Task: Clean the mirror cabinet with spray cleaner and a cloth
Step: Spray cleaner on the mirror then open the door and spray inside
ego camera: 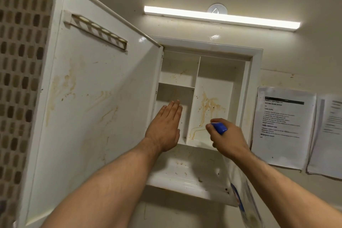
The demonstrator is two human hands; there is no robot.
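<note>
Wrapped round the blue head of the spray bottle [219, 128], fingers curled: the right hand [228, 142], clear bottle body hanging down near. Flat, fingers straight, nothing held: the left hand [164, 126], before the lower left compartment of the mirror cabinet [256, 79], open door [88, 98] swung out left. Brown streaks inside and on the door. Likely trouble: overspray reaching the papers [283, 126] at right, or drips falling from overhead. Counted: two hands, one bottle, one cabinet, one door, two papers, one light bar [222, 17]; no cloth in view.
</note>
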